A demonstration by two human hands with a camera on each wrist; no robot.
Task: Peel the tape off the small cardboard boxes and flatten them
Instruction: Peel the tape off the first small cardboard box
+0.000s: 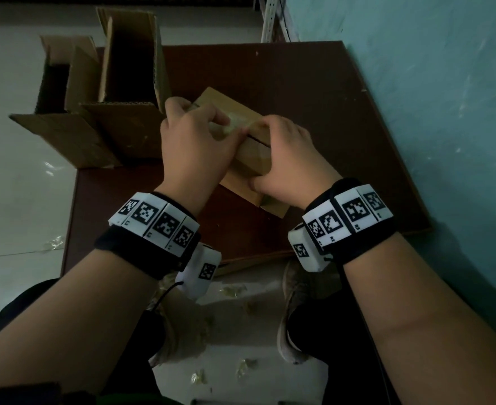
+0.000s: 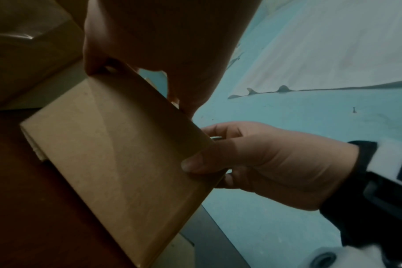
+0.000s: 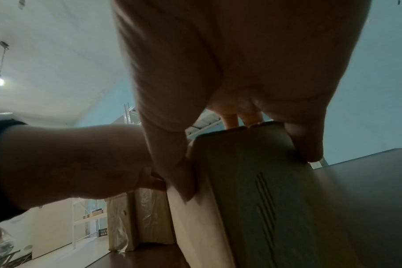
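Tape-peeling step: box (image 1: 242, 147) on tabletop (image 1: 314, 112), clamped by right hand (image 1: 287, 159); tape (image 1: 235, 124) pinched in left hand (image 1: 194, 141). Next, probably: steady pull along seam, then flattening.

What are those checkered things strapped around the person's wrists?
Both forearms are bare. Each wrist wears a black band carrying a row of white tiles printed with black square codes. A small white camera box hangs under each wrist; the left one trails a thin black cable.
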